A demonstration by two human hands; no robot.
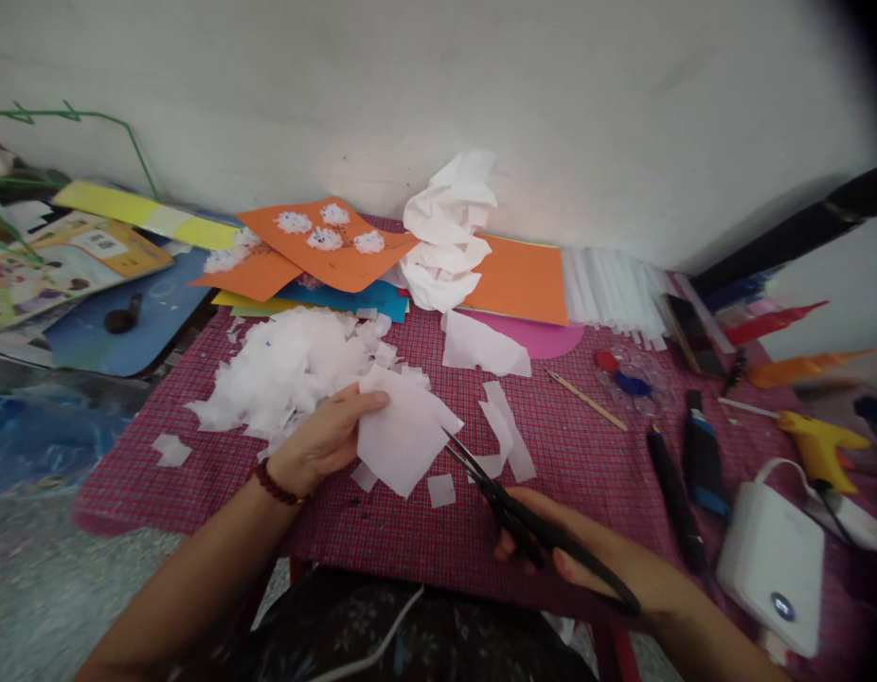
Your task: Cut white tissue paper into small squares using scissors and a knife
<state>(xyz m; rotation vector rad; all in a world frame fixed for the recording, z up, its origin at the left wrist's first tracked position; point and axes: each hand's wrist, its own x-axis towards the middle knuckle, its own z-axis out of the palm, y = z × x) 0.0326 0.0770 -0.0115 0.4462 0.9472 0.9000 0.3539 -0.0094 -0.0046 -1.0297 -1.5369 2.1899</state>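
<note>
Dark patterned clothing (382, 625) nearest, black scissors (510, 507) beside a white sheet (402, 440)

The scissors point up and leftward, their long axis slanting from handles at lower right to tips by the sheet's right corner (whether they touch it, I cannot tell). The right hand (587, 530) wraps its grip around the handles; the left hand (335, 431) clamps the sheet's upper left edge between thumb and fingers, over the checked tabletop (587, 464). A clear dish (657, 379) holds red and blue patches. Thin and plain, the sheet has another corner toward the camera, near a small square scrap (441, 490).
</note>
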